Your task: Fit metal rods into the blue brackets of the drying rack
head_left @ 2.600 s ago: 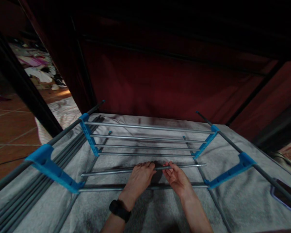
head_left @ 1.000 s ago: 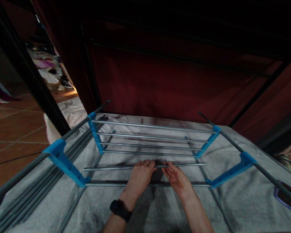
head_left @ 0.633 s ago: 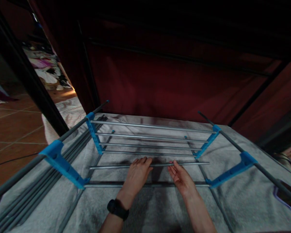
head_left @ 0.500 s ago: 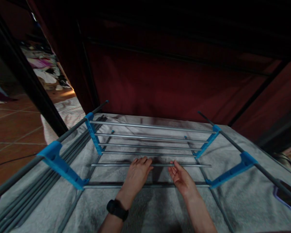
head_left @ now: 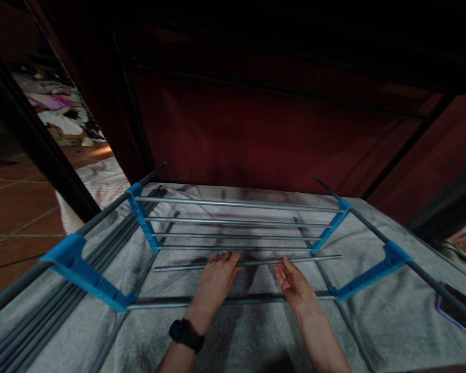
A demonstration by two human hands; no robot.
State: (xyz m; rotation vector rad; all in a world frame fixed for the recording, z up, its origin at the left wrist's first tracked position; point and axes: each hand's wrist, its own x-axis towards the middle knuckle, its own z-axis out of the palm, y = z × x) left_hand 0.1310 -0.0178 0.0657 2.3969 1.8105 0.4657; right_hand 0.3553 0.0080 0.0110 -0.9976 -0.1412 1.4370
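Note:
A loose grey metal tube (head_left: pixel 256 263) lies across both my hands, its right end a little higher than its left. My left hand (head_left: pixel 220 274) is closed over the tube from above, and a dark watch sits on that wrist. My right hand (head_left: pixel 291 278) pinches the tube between thumb and fingertips, palm turned inward. Around them stands a rack frame with blue plastic brackets (head_left: pixel 86 269) and grey side poles (head_left: pixel 367 224). Several crossbars (head_left: pixel 236 223) join the far pair of brackets. One lower crossbar (head_left: pixel 166 304) joins the near pair and passes beneath my forearms.
Several spare grey tubes (head_left: pixel 68 290) lie bundled at the left on the grey cloth (head_left: pixel 404 311). A phone (head_left: pixel 456 311) rests at the right edge. Red panels (head_left: pixel 248 140) rise behind the rack. A dark post (head_left: pixel 42 129) stands left.
The loose tube has tilted, its right end rising and its left end dropping slightly. My right hand has shifted a little to the right. The view has moved slightly.

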